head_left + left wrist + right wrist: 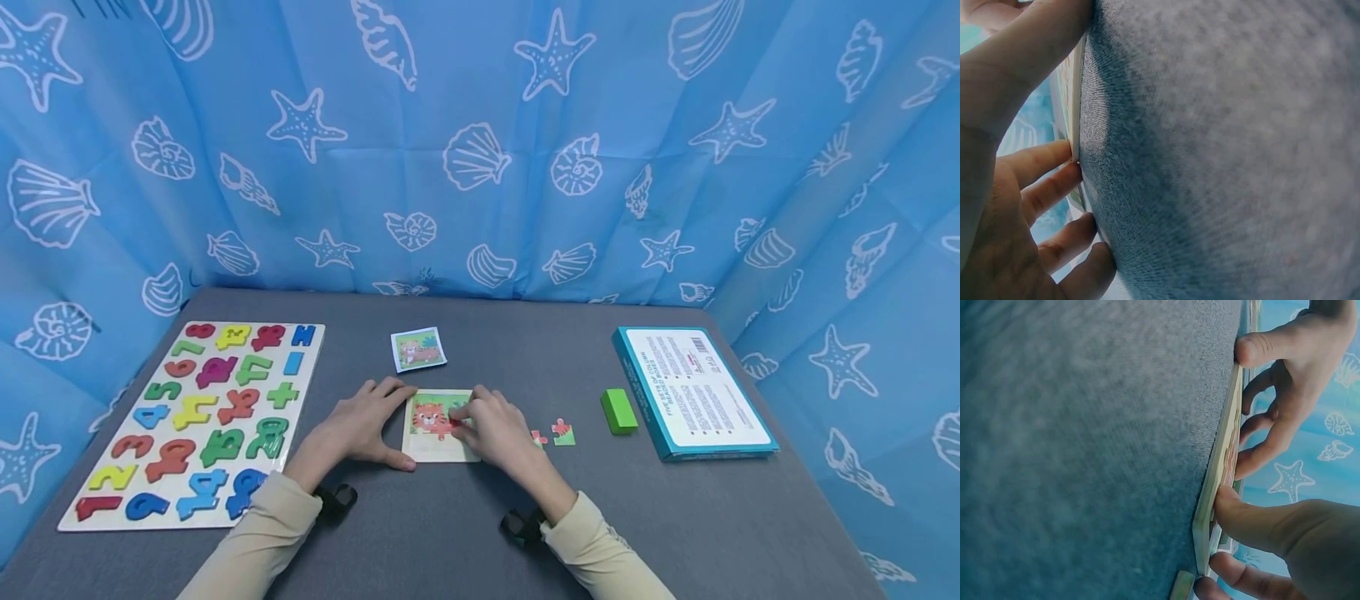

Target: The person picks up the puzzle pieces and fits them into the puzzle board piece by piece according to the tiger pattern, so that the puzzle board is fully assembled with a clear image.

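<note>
A pale square puzzle board [442, 451] with a partly filled orange tiger picture lies on the table between the hands. My left hand [360, 422] spreads its fingers along the board's left side. Its thumb is at the near left corner and the index fingertip touches the far edge. Over the board's right half, my right hand [497, 427] brings thumb and index together around a small red puzzle piece [453, 422]; the hand hides much of it. Right of this hand lie loose puzzle pieces [563, 432]. A small tiger picture card [418, 349] lies beyond the board.
On the left lies a white number board [171, 407] with coloured numerals. A green block [618, 412] stands on the right beside a teal-edged box [699, 392]. A blue shell-patterned curtain [480, 217] hangs behind the grey table [420, 542].
</note>
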`<action>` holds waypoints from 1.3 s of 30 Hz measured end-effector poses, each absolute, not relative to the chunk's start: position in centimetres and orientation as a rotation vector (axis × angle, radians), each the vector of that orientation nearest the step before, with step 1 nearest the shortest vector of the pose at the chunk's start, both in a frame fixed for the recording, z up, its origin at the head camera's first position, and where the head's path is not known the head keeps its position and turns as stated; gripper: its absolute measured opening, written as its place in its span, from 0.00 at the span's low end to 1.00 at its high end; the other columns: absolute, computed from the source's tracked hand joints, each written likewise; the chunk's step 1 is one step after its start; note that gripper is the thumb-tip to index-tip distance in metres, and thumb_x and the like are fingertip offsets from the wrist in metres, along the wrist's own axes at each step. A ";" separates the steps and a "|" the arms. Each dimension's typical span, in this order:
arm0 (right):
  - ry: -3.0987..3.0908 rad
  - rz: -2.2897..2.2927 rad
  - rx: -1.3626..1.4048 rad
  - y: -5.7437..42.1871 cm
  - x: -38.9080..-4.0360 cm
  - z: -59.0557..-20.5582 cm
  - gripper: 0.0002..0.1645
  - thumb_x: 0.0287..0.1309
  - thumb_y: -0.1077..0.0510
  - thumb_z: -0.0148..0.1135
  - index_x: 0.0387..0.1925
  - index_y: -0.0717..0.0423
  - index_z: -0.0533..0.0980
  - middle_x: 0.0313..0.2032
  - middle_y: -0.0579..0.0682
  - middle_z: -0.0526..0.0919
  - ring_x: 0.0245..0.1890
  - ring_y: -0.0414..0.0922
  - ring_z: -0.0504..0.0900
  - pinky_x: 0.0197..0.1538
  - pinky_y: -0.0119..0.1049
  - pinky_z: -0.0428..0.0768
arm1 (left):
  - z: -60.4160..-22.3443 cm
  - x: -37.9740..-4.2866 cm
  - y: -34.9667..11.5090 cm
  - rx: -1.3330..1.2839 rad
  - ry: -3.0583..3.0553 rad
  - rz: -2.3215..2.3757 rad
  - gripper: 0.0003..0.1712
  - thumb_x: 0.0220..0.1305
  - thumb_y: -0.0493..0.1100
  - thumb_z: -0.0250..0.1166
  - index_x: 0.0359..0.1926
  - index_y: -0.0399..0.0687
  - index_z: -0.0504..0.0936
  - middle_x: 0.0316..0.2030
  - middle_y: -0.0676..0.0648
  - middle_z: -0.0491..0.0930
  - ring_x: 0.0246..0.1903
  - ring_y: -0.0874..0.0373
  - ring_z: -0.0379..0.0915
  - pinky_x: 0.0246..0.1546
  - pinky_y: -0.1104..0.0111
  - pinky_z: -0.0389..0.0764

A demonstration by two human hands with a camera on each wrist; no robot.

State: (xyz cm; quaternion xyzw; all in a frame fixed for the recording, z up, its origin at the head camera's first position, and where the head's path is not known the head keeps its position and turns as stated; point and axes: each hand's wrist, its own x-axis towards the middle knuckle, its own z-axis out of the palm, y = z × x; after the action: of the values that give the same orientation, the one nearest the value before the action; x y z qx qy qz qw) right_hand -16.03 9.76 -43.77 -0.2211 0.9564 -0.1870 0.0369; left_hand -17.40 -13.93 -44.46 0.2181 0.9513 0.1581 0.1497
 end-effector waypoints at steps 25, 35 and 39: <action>2.930 -0.517 -0.708 9.5 -16.1 -43.5 0.16 0.60 0.52 0.73 0.50 0.46 0.87 0.40 0.51 0.82 0.31 0.42 0.70 0.29 0.32 0.65 | -44.3 -17.5 -13.9 0.614 2.727 0.445 0.64 0.43 0.75 0.77 0.76 0.53 0.64 0.71 0.44 0.66 0.64 0.43 0.66 0.54 0.36 0.76; 2.908 -0.520 -0.726 9.4 -15.9 -43.4 0.16 0.61 0.51 0.72 0.51 0.46 0.87 0.42 0.50 0.83 0.35 0.44 0.72 0.33 0.34 0.67 | -44.4 -17.5 -13.8 0.616 2.725 0.444 0.64 0.44 0.74 0.77 0.76 0.52 0.64 0.71 0.44 0.66 0.63 0.43 0.66 0.54 0.36 0.76; 2.887 -0.557 -0.769 9.3 -15.6 -43.3 0.16 0.62 0.51 0.72 0.51 0.46 0.87 0.44 0.51 0.84 0.39 0.45 0.75 0.35 0.36 0.71 | -44.4 -17.4 -13.8 0.612 2.728 0.441 0.63 0.44 0.74 0.77 0.76 0.51 0.65 0.71 0.44 0.66 0.63 0.42 0.66 0.54 0.36 0.76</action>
State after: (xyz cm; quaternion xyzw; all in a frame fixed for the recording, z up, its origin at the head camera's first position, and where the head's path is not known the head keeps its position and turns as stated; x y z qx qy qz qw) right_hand -15.55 9.29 -43.29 -0.2529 0.9487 -0.1829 0.0514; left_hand -17.44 -13.79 -44.38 0.2137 0.9521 0.1540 0.1550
